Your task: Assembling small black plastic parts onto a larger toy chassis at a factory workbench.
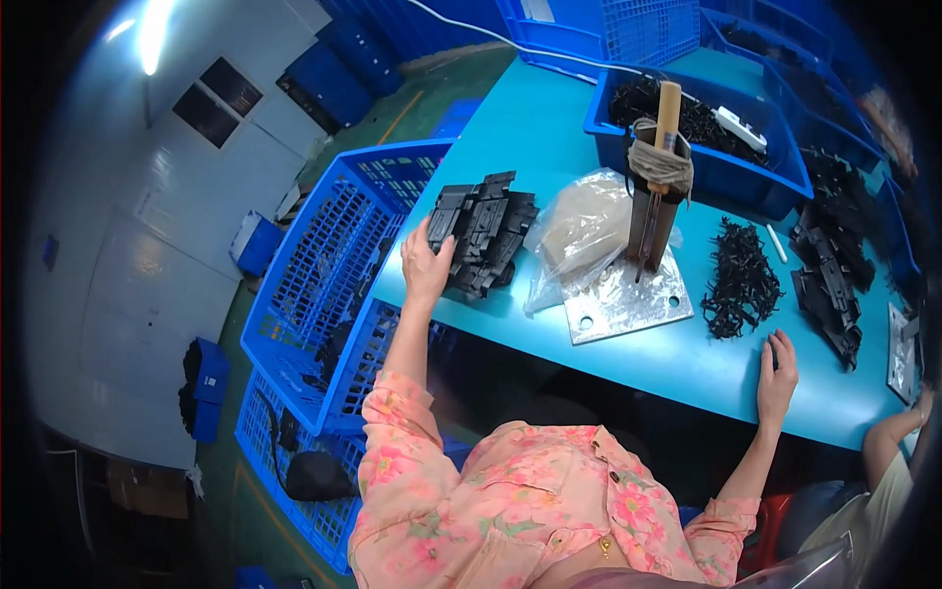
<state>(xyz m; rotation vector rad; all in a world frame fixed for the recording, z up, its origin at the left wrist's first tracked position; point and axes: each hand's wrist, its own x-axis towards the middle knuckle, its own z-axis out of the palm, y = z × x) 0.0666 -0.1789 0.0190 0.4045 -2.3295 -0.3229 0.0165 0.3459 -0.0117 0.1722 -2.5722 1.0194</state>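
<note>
Against the left side of a pile of black plastic parts (483, 231) rests my left hand (426, 263), its thumb apart from the fingers and touching the edge of the pile. My right hand (777, 378) lies at the table's front edge with fingers stretched out and nothing in it. Just beyond it is a heap of small black plastic scraps (741, 280). Between my hands stands a metal fixture with a wooden handle (668, 118) bound with cord, on a silvery base plate (628, 306). A clear plastic bag (584, 221) with something pale inside touches that plate.
A blue bin (706, 177) of black scraps, with a white device (741, 128) on top, stands behind the fixture. More black parts (829, 285) and a white pen-like stick (777, 243) lie right. Blue crates (339, 196) stand left. Another person's arm (888, 442) shows at right.
</note>
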